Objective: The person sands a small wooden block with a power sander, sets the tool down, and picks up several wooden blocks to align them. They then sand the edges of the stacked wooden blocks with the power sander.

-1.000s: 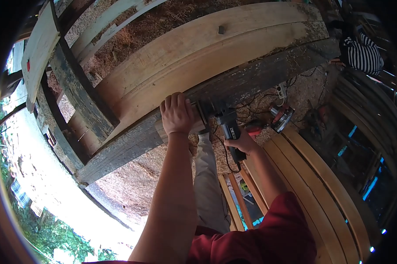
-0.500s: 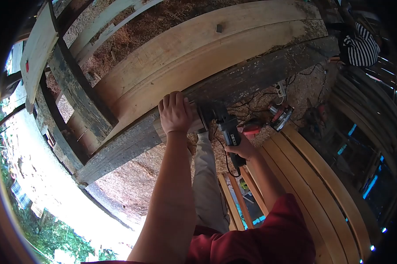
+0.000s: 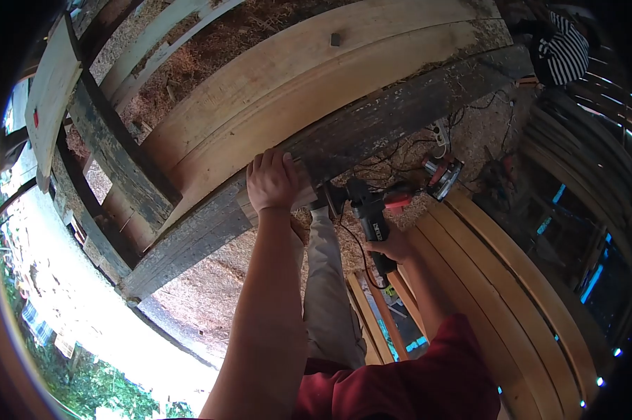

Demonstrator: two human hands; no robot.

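Note:
My left hand (image 3: 270, 182) presses a short wood block (image 3: 304, 186) against the dark, weathered beam (image 3: 372, 133), its fingers curled over the top. In my right hand (image 3: 393, 245) is a black angle grinder (image 3: 372, 220), gripped by its body with the power cord trailing below. The grinder's disc (image 3: 335, 199) faces the block's right end with a small gap between them. Under the hands, a leg in pale trousers (image 3: 323, 273) reaches up toward the beam.
Wide planks (image 3: 274, 91) lie beyond the beam, with a small dark block (image 3: 335, 40) on top. A red and silver power tool (image 3: 442, 176) and a power strip (image 3: 440, 136) rest on sawdust. Long boards (image 3: 491, 280) lie at right. A person in a striped top (image 3: 564, 56) is at upper right.
The grinder and my right hand have moved slightly down and right, so the disc sits farther from the block's end. My left hand keeps its hold; the whole view has shifted a little.

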